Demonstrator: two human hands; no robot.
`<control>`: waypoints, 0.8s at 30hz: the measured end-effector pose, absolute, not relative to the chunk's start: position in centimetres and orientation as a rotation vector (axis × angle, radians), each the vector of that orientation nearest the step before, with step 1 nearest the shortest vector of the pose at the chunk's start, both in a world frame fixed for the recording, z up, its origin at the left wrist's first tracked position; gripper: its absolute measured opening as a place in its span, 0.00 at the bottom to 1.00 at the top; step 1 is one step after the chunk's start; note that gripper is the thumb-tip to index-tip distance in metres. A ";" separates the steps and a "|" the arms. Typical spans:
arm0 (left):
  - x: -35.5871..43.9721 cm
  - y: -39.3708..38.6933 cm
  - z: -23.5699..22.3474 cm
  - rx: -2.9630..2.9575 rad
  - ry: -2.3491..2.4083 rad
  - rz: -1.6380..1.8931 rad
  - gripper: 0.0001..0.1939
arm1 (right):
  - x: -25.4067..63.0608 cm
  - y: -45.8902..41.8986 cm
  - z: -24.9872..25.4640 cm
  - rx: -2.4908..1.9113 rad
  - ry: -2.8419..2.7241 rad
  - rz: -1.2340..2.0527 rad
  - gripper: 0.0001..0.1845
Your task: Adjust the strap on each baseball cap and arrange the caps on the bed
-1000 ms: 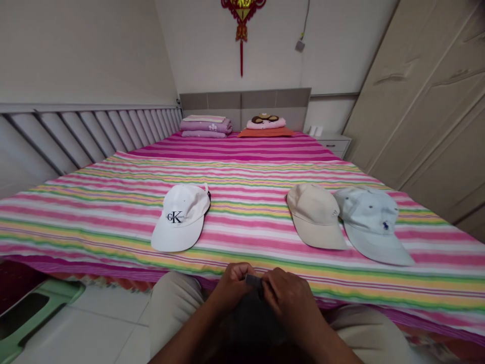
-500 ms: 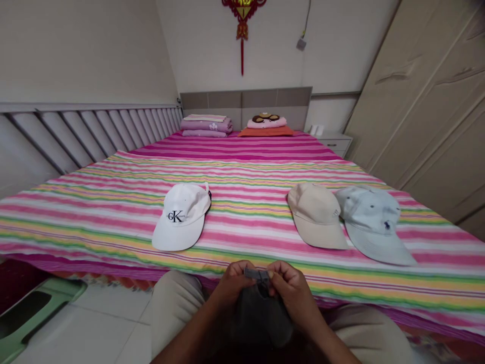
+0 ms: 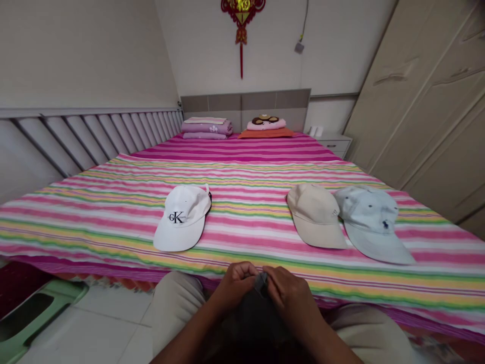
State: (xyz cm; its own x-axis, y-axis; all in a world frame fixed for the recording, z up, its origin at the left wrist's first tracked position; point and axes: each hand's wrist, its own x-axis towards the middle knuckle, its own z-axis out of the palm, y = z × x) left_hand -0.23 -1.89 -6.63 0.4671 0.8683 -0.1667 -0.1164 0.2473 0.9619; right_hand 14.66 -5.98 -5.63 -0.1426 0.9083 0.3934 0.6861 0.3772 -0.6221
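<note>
Between my knees, at the bed's near edge, I hold a dark grey cap (image 3: 254,316) by its back strap. My left hand (image 3: 237,285) pinches one side of the strap. Close beside it, my right hand (image 3: 288,293) grips the other side, its fingers covering most of the strap. Much of the cap's lower part is lost in shadow. On the bed ahead lies a white cap (image 3: 185,210) with black letters on its front. Farther right, a beige cap (image 3: 314,215) touches a pale blue-grey cap (image 3: 373,222) bearing a small dark emblem.
The caps lie on a striped bedspread (image 3: 242,207). Folded purple bedding (image 3: 206,127) and a pink folded stack (image 3: 265,124) sit by the headboard (image 3: 273,101). A green stool (image 3: 56,303) stands at lower left. White railing (image 3: 113,134) lines the bed's left side.
My hands have drawn closer together at the cap's strap. The right hand has turned over it, so strap and back opening, visible before, are now mostly covered. The other caps stay put.
</note>
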 end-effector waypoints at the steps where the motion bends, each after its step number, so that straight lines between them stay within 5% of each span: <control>1: -0.1 -2.0 -6.6 1.110 0.829 0.801 0.11 | 14.6 -5.8 -5.6 -1.389 -1.738 0.546 0.12; 5: 0.2 -2.1 -6.9 1.061 0.778 0.840 0.13 | 14.4 -5.3 -6.1 -1.293 -1.047 1.205 0.11; 11: 0.2 -1.9 -7.5 0.948 0.738 0.804 0.13 | 14.7 -5.4 -6.1 -1.160 -1.142 1.133 0.27; 15: 0.0 -2.1 -7.3 0.860 0.705 0.860 0.11 | 15.5 -5.4 -5.5 -1.103 -1.324 1.342 0.11; 24: -0.4 -1.9 -6.3 0.712 0.587 1.009 0.09 | 15.1 -5.2 -5.8 -0.803 -0.571 1.626 0.12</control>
